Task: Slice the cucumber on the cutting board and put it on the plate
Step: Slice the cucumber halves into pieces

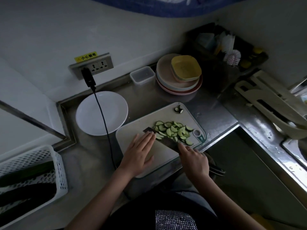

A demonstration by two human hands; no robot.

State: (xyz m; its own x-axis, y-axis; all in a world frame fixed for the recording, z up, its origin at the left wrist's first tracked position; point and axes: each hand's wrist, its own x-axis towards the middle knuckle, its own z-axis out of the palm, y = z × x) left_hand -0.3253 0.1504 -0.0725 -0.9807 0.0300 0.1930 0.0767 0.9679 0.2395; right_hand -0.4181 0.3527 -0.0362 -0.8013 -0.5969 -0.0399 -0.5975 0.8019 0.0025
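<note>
At the centre of the frame, on the cutting board (149, 153), the cucumber (174, 131) already lies as a heap of half-moon slices, so the cutting looks done and the transfer is in hand. The right hand (194, 159) grips the knife (167, 141), its blade laid low against the heap's near side; the left hand (139, 150) is flat, fingers straight, touching the blade's far end. The next move probably calls for scooping slices onto the blade and carrying them up-left to the white plate (93, 123), which touches the board's left corner. A black cable (103, 120) crosses the plate and could snag. The desk (214, 113) edge runs just right of the board, so slices pushed rightward may drop.
</note>
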